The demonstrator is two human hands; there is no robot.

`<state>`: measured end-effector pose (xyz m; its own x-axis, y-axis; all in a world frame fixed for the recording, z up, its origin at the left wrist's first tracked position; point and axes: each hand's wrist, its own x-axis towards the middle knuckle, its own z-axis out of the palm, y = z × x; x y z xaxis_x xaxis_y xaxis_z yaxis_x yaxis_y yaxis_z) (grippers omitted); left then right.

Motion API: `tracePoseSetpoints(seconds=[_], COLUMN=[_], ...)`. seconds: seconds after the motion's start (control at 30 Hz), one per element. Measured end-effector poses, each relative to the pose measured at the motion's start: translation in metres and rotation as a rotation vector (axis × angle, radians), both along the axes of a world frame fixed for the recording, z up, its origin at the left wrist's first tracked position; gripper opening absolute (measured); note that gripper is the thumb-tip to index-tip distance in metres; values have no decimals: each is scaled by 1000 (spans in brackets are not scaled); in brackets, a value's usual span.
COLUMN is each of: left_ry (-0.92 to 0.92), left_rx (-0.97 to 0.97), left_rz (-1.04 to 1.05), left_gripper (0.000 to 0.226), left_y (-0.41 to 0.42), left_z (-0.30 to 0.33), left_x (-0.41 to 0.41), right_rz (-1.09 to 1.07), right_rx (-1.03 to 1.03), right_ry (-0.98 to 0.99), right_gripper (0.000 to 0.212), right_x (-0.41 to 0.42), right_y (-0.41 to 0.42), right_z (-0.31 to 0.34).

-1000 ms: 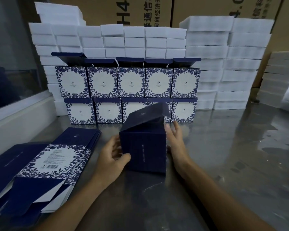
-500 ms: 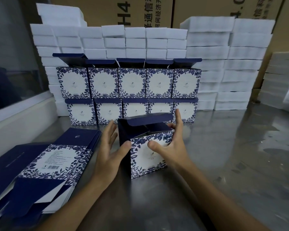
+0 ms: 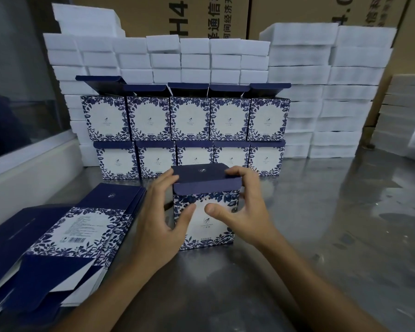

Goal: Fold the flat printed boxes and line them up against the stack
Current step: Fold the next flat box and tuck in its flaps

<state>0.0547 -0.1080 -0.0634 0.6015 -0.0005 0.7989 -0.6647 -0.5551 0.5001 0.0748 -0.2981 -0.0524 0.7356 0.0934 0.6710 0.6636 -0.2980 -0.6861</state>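
Box in hand: the folded box [image 3: 205, 219] stands upright on the counter [image 3: 321, 224], just in front of the stack's bottom row, printed face toward the camera, long axis vertical
Lid: navy lid [image 3: 205, 177] tipped forward over the top, tuck flap not yet in
Left hand [image 3: 158, 224]: fingers spread, tips on the lid's left edge, thumb on the front face
Right hand [image 3: 247, 209]: fingers curled over the lid's right edge, thumb at the front
Risk: uneven pressing could crease the flap or skid the box
Stack [image 3: 189, 130]: two rows of five
Flat boxes [image 3: 65, 238]: piled left
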Motion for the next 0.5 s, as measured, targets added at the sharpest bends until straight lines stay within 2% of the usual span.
tracePoseSetpoints(seconds=[0.17,0.23,0.4,0.5], left_ry=[28,38,-26,-27], left_rx=[4,-8,45,52], left_rz=[4,-2,69,112], left_gripper=[42,40,30,24], left_y=[3,2,-2,-5], left_z=[-1,0,0,0], left_x=[0,-1,1,1], right_rz=[-38,-120,-392,-445], right_rx=[1,-40,-294,-404], right_ry=[-14,-51,-377,-442], right_gripper=[49,40,23,15], right_x=[2,3,-3,-8], right_y=[2,3,20,37], right_z=[-3,-3,4,6])
